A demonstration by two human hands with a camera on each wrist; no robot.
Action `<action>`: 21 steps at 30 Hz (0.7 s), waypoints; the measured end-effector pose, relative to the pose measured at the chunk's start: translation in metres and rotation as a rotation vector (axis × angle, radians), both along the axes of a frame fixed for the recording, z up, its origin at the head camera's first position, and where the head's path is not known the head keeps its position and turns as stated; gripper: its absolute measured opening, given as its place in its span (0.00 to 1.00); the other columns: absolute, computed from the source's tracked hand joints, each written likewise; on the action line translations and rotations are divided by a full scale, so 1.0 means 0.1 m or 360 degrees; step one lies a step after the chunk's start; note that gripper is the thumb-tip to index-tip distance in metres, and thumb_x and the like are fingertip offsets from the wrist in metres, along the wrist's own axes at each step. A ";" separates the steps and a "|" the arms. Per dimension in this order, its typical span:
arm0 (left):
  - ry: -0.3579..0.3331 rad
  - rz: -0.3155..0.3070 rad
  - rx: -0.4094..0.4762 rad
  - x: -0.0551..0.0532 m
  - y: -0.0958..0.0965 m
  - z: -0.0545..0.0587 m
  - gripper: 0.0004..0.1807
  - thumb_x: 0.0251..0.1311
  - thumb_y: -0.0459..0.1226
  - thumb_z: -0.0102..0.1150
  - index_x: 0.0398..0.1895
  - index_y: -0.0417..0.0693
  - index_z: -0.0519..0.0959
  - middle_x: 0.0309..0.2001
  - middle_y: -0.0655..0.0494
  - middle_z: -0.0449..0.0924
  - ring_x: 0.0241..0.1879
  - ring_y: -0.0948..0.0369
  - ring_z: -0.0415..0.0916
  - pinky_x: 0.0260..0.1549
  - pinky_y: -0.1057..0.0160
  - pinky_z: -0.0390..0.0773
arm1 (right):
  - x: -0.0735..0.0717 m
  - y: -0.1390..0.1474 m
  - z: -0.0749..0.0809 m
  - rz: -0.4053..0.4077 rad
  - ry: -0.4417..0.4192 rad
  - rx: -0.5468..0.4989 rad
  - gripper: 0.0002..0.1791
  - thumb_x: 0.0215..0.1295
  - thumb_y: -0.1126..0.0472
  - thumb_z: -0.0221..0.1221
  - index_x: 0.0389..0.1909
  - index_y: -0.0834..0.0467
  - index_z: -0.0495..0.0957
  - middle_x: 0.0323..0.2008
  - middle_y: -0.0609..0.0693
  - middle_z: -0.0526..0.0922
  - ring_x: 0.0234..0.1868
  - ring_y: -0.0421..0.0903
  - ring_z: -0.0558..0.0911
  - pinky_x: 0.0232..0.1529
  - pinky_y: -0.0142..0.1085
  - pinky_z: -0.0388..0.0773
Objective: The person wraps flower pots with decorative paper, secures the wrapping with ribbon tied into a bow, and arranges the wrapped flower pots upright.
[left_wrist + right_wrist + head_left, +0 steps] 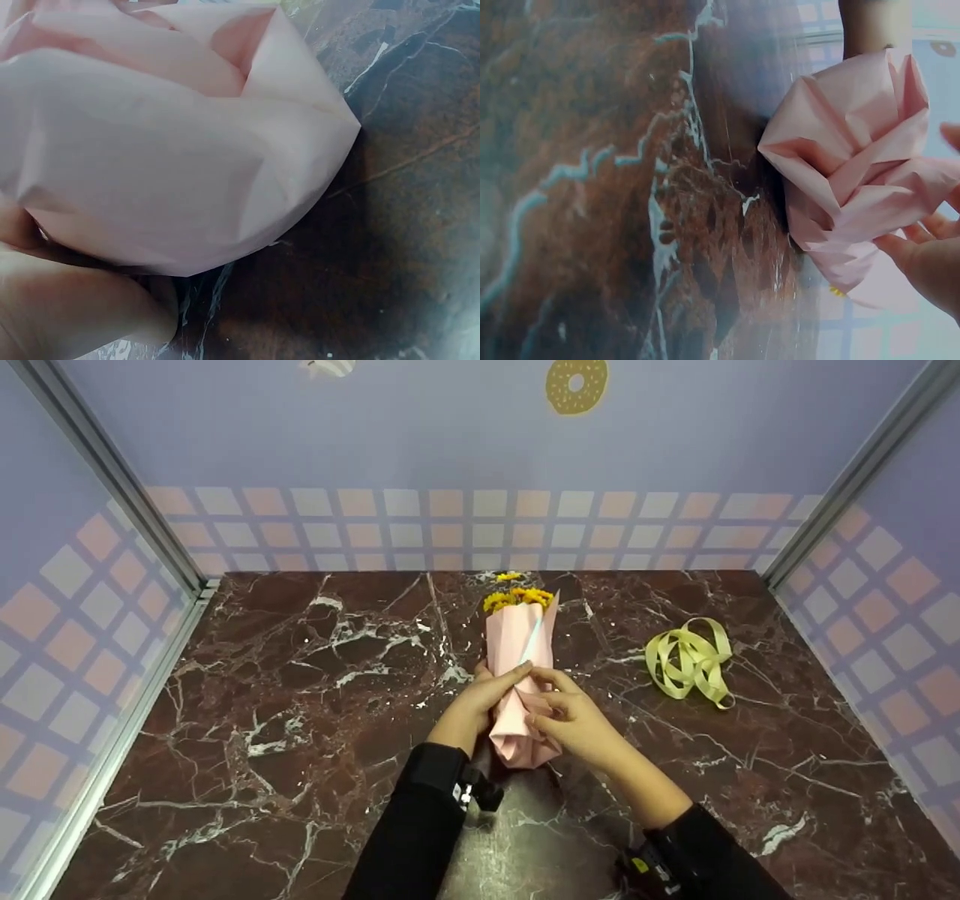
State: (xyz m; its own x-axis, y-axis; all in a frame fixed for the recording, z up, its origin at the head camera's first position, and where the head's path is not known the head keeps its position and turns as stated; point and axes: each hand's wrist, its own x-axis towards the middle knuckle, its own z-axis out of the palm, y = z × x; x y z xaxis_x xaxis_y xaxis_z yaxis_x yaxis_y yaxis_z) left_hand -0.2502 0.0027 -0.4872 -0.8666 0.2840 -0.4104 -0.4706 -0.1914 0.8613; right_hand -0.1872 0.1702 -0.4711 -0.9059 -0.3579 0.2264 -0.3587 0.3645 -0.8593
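Bouquet (513, 639) in creased pink paper (855, 161)

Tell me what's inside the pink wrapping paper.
Yellow flowers show at the far end of the pink wrapping paper, their heads poking out. Whatever lies deeper inside, including any stems, cannot be seen because the paper covers it.

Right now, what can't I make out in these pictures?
Any stems, head view: hidden by the pink wrapping paper.
Yellow flowers, right wrist view: nearly all behind the paper.
Left hand, left wrist view: cut off by the left edge.
Yellow-green ribbon, head view: overlapping loops hide its full course.
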 end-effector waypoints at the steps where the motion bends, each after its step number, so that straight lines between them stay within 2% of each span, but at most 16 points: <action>1: 0.0005 0.0008 -0.0009 0.00 0.00 0.00 0.55 0.53 0.49 0.71 0.74 0.46 0.44 0.58 0.40 0.69 0.51 0.49 0.76 0.48 0.57 0.79 | 0.01 -0.01 0.00 -0.0027 0.0043 0.0033 0.15 0.62 0.64 0.65 0.46 0.69 0.82 0.66 0.53 0.67 0.64 0.51 0.69 0.58 0.42 0.73; 5: -0.0002 0.0048 -0.0022 -0.02 0.02 0.01 0.53 0.54 0.47 0.70 0.74 0.43 0.45 0.58 0.40 0.68 0.50 0.50 0.76 0.48 0.58 0.79 | 0.07 -0.04 -0.01 -0.0224 0.0289 0.0162 0.03 0.57 0.69 0.66 0.31 0.64 0.83 0.56 0.53 0.75 0.52 0.47 0.77 0.47 0.36 0.78; 7: -0.0002 0.0061 -0.0042 -0.03 0.03 0.01 0.52 0.55 0.46 0.69 0.74 0.42 0.45 0.58 0.40 0.68 0.49 0.50 0.76 0.48 0.58 0.79 | 0.09 -0.05 -0.01 -0.0329 0.0435 0.0261 0.08 0.55 0.70 0.68 0.23 0.60 0.78 0.41 0.51 0.78 0.40 0.43 0.78 0.39 0.33 0.78; 9: 0.0005 0.0077 -0.0067 -0.03 0.04 0.01 0.52 0.55 0.46 0.68 0.73 0.40 0.46 0.57 0.40 0.69 0.48 0.51 0.76 0.47 0.59 0.79 | 0.11 -0.06 -0.02 -0.0398 0.0566 0.0357 0.16 0.54 0.69 0.69 0.17 0.58 0.71 0.30 0.48 0.73 0.29 0.40 0.73 0.28 0.32 0.74; 11: -0.0004 0.0092 -0.0088 -0.03 0.05 0.02 0.52 0.55 0.45 0.68 0.74 0.40 0.45 0.54 0.41 0.71 0.45 0.52 0.77 0.46 0.59 0.79 | 0.12 -0.06 -0.03 -0.0432 0.0723 0.0465 0.22 0.53 0.68 0.70 0.14 0.56 0.65 0.23 0.46 0.69 0.22 0.39 0.68 0.22 0.32 0.69; 14: -0.0006 0.0135 -0.0110 -0.02 0.08 0.03 0.49 0.54 0.44 0.68 0.72 0.37 0.50 0.50 0.42 0.74 0.42 0.53 0.78 0.44 0.61 0.80 | 0.12 -0.06 -0.04 -0.0459 0.1003 0.0584 0.19 0.51 0.69 0.71 0.13 0.57 0.69 0.20 0.47 0.69 0.18 0.41 0.68 0.18 0.34 0.69; 18: -0.0012 0.0194 -0.0118 0.01 0.12 0.04 0.41 0.52 0.43 0.69 0.64 0.36 0.59 0.47 0.44 0.77 0.39 0.54 0.79 0.42 0.62 0.80 | 0.12 -0.06 -0.04 -0.0467 0.1420 0.0788 0.08 0.43 0.71 0.71 0.21 0.60 0.81 0.17 0.48 0.69 0.15 0.45 0.67 0.15 0.37 0.68; 21: -0.0007 0.0212 -0.0109 0.02 0.13 0.04 0.37 0.52 0.43 0.69 0.60 0.36 0.62 0.44 0.45 0.78 0.38 0.54 0.80 0.41 0.62 0.80 | 0.13 -0.05 -0.03 -0.0429 0.1671 0.0902 0.12 0.36 0.71 0.71 0.27 0.62 0.84 0.17 0.48 0.68 0.14 0.46 0.65 0.13 0.37 0.65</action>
State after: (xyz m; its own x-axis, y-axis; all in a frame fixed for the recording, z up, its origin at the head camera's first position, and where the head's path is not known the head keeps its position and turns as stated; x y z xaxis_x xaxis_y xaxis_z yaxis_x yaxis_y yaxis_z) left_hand -0.2484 0.0158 -0.4833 -0.8927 0.1377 -0.4290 -0.4490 -0.1930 0.8724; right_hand -0.1746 0.1647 -0.4743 -0.4375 -0.4726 0.7650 -0.6377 0.7629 0.1066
